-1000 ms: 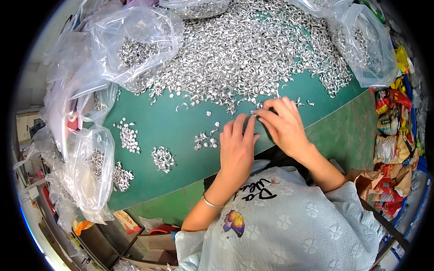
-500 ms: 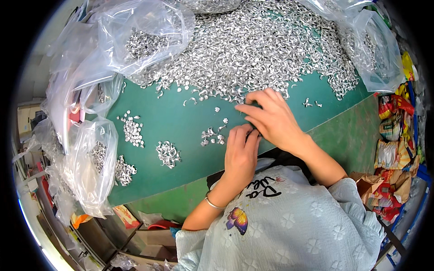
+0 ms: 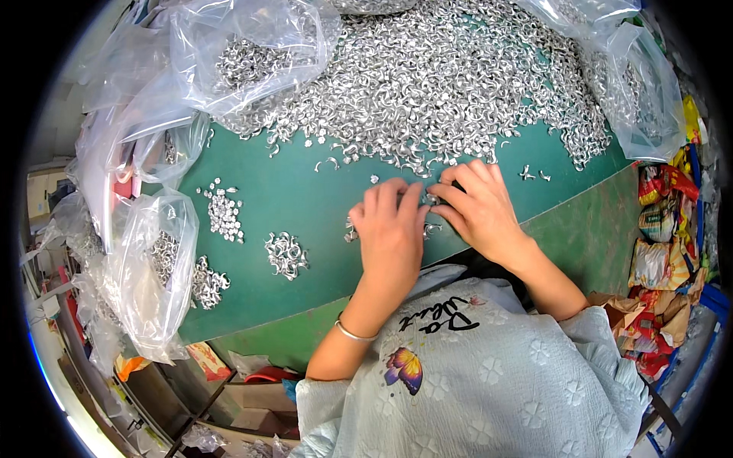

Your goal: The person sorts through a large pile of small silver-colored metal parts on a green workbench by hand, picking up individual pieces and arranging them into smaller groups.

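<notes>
Both my hands are close together over the green tabletop, just in front of a large heap of small curved silver metal pieces [image 3: 427, 91]. My left hand [image 3: 391, 233] has its fingers bent down, tips toward the right hand; what they hold, if anything, is hidden. My right hand [image 3: 481, 210] is pinched, thumb and forefinger around a small silver metal piece [image 3: 432, 200] between the hands. A few loose pieces [image 3: 431, 229] lie under the hands, and others [image 3: 350, 230] show left of my left hand.
To the left are a small pile of curved pieces [image 3: 286, 256] and a group of small flower-shaped pieces [image 3: 224, 214]. Clear plastic bags [image 3: 153, 282] with metal pieces line the left edge; another bag [image 3: 645, 99] sits far right. Colourful packets [image 3: 660, 229] stand beyond the table's right side.
My left hand has moved up and slightly left, over the small cluster of pieces. My right hand has shifted slightly right and down, its fingertips now meeting near the left hand's.
</notes>
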`<control>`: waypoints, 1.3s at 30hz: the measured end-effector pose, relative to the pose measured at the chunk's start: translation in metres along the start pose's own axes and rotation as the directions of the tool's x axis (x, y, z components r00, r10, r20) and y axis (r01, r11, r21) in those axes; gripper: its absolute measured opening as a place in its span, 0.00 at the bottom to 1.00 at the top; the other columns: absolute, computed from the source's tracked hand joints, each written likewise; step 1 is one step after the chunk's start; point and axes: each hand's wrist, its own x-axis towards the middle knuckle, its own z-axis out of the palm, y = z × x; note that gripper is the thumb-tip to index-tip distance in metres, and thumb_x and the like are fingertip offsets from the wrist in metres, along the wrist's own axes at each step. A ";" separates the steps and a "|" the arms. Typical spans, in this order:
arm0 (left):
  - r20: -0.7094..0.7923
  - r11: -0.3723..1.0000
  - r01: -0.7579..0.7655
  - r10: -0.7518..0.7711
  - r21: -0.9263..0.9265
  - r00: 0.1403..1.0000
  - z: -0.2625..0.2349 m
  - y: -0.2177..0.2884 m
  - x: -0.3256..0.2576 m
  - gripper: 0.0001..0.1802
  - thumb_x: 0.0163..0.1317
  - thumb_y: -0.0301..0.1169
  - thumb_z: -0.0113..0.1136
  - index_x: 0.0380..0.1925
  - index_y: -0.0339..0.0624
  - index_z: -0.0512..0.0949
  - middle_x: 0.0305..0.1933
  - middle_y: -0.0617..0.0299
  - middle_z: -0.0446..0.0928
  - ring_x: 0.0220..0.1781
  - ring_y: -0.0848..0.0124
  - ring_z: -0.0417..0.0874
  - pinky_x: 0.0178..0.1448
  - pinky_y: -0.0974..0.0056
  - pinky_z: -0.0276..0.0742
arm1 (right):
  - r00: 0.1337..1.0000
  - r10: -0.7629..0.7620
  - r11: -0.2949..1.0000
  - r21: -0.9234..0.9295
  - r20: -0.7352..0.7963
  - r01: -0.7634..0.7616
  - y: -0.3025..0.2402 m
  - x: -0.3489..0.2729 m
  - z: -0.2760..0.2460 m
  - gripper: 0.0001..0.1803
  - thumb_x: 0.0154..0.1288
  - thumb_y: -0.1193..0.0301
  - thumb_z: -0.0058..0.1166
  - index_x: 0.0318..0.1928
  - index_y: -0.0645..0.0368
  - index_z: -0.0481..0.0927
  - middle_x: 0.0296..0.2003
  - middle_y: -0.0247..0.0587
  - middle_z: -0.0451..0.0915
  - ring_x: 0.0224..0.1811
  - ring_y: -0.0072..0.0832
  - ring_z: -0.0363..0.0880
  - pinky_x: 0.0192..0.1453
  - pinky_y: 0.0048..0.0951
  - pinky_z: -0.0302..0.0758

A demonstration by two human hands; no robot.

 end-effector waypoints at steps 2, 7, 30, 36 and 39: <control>0.030 1.000 -0.010 0.010 0.001 0.999 0.006 0.000 0.002 0.14 0.54 0.26 0.68 0.42 0.43 0.80 0.43 0.62 0.74 0.46 0.63 0.74 0.49 0.59 0.62 | 1.000 -0.004 1.000 0.000 -0.030 0.004 0.000 -0.001 0.001 0.12 0.53 0.73 0.66 0.40 0.56 0.82 0.37 0.34 0.76 0.40 0.33 0.71 0.44 0.35 0.64; 0.002 0.999 -0.023 0.023 -0.048 1.000 0.001 0.000 0.004 0.10 0.53 0.23 0.67 0.37 0.43 0.80 0.40 0.63 0.75 0.44 0.64 0.75 0.48 0.59 0.61 | 0.992 0.041 0.998 0.058 -0.122 -0.034 0.005 -0.006 0.002 0.09 0.52 0.75 0.66 0.36 0.57 0.82 0.33 0.33 0.76 0.37 0.33 0.71 0.43 0.35 0.63; -0.134 0.992 0.100 -0.110 -0.081 0.985 -0.016 0.004 -0.002 0.10 0.53 0.19 0.66 0.35 0.42 0.79 0.37 0.61 0.78 0.42 0.63 0.78 0.48 0.61 0.65 | 0.991 -0.004 0.995 -0.104 -0.130 -0.010 0.003 0.012 0.001 0.08 0.53 0.73 0.64 0.35 0.56 0.80 0.36 0.32 0.75 0.42 0.32 0.71 0.48 0.36 0.63; -0.157 0.995 0.095 -0.100 -0.042 0.983 -0.018 0.006 -0.001 0.09 0.53 0.19 0.66 0.34 0.42 0.79 0.37 0.61 0.78 0.41 0.64 0.78 0.47 0.62 0.64 | 0.996 -0.037 0.994 -0.108 -0.086 0.028 0.014 0.009 0.003 0.09 0.53 0.71 0.65 0.35 0.55 0.80 0.36 0.33 0.75 0.42 0.33 0.71 0.48 0.35 0.63; -0.125 0.993 0.102 -0.109 -0.061 0.986 -0.015 0.009 -0.005 0.09 0.53 0.20 0.66 0.34 0.43 0.79 0.37 0.61 0.78 0.42 0.63 0.78 0.47 0.61 0.64 | 0.980 0.052 0.999 0.023 -0.193 -0.048 0.021 -0.005 -0.025 0.08 0.54 0.73 0.65 0.35 0.55 0.80 0.37 0.34 0.76 0.42 0.33 0.72 0.47 0.35 0.63</control>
